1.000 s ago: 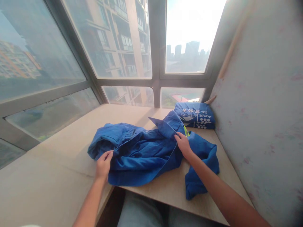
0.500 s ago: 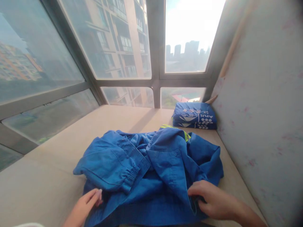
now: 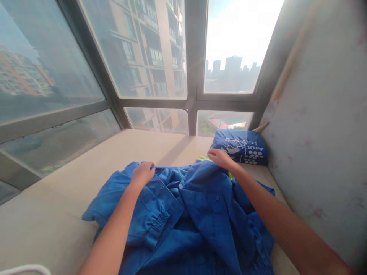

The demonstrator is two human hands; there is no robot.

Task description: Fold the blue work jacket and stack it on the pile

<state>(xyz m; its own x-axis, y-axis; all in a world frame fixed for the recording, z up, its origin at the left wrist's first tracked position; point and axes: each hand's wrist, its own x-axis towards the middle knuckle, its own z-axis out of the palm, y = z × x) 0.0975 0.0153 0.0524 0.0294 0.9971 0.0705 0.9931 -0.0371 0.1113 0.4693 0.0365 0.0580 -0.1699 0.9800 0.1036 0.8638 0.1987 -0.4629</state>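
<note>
A blue work jacket (image 3: 200,214) lies spread and rumpled on the beige ledge, its front flaps overlapping loosely. Buttons, a gathered cuff and a strip of yellow-green trim show on it. At the jacket's far left edge, my left hand (image 3: 144,172) is closed on the cloth. My right hand (image 3: 220,158) has its fingers curled round the far edge on the right, beside the yellow-green trim. The fingertips of both hands are partly hidden. The jacket's near hem runs out of the bottom of the view.
A folded blue garment (image 3: 241,147) with white print sits at the back right, against the patterned wall (image 3: 321,152). Framed windows (image 3: 157,118) border the beige ledge (image 3: 65,198) at the back and left. A white curved object (image 3: 28,268) shows at the bottom left.
Both hands have moved from the jacket's near part to its far edge and closed on the cloth there. The head view has shifted slightly.
</note>
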